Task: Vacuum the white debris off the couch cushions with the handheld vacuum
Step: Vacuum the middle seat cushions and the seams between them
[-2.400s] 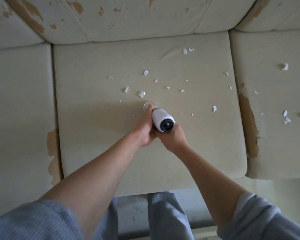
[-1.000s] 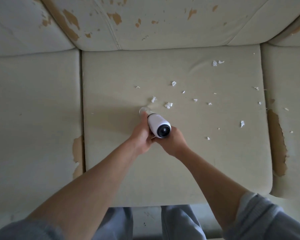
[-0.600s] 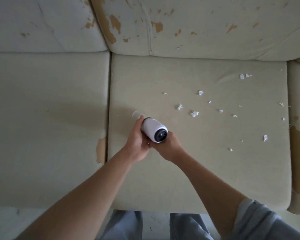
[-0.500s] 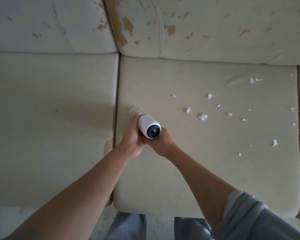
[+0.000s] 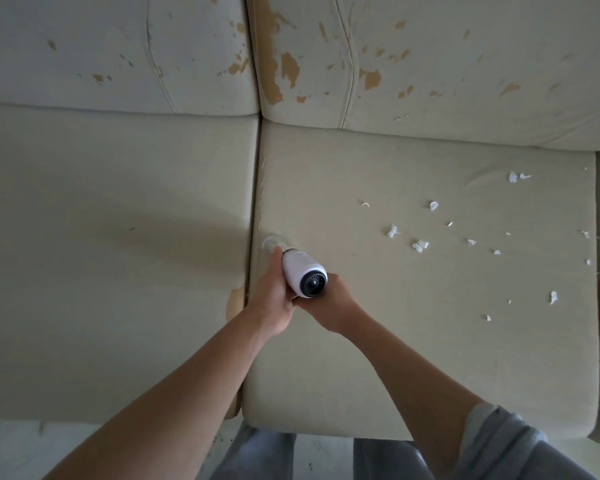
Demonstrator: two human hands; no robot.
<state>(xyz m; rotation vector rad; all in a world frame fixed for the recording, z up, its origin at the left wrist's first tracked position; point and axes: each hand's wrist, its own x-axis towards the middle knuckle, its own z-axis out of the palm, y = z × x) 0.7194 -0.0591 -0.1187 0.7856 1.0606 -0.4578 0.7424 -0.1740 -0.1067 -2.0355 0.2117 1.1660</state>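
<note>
A white handheld vacuum (image 5: 302, 275) with a dark rear vent points down at the middle seat cushion (image 5: 413, 358). Its clear nozzle (image 5: 272, 243) touches the cushion near the left seam. My left hand (image 5: 274, 299) grips the vacuum's left side and my right hand (image 5: 333, 304) holds it from the right and below. Several bits of white debris (image 5: 420, 245) lie scattered over the right half of the same cushion, well to the right of the nozzle.
The left seat cushion (image 5: 111, 258) shows no debris. The back cushions (image 5: 430, 64) have peeling tan patches. A worn patch (image 5: 234, 301) sits at the seam by my left hand. The couch's front edge and my grey trousers (image 5: 264, 455) are at the bottom.
The vacuum and both hands have swept left across the middle cushion, from beside the debris to its left seam. The view has shifted left with them.
</note>
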